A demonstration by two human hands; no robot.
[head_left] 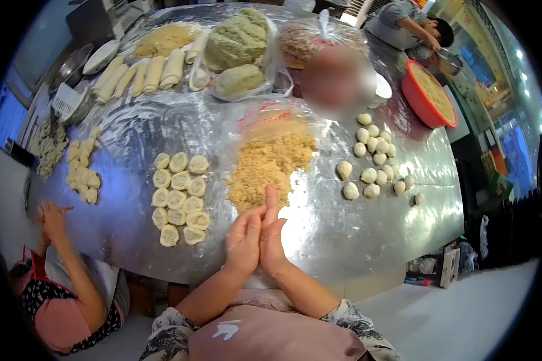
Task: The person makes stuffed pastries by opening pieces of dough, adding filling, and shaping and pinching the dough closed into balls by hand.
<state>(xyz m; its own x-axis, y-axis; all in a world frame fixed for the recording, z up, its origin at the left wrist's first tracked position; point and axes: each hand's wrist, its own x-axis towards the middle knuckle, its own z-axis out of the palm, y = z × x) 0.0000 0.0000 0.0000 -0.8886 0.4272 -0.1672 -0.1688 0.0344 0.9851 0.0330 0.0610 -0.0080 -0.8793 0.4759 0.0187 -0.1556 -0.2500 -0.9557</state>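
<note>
My left hand [244, 238] and my right hand [274, 234] are pressed palm to palm near the front edge of the metal table. The left fingers are curled against the right hand, whose fingers point straight forward. Whatever lies between the palms, if anything, is hidden. Just beyond the fingertips spreads a heap of yellow crumbly filling [270, 157], partly on a clear plastic bag [271, 114]. Rows of round, flat dough pieces with a swirl [177, 198] lie to the left. Several pale dough balls [376, 144] are scattered to the right.
Toward the back are rolled dough logs [153, 75], a bagged greenish dough mass [238, 42], a tied bag of brownish filling [319, 36] and a red basin [427, 95]. At left, a co-worker's hands [51, 219] are near small dough lumps [83, 165]. Another person [403, 27] bends at back right.
</note>
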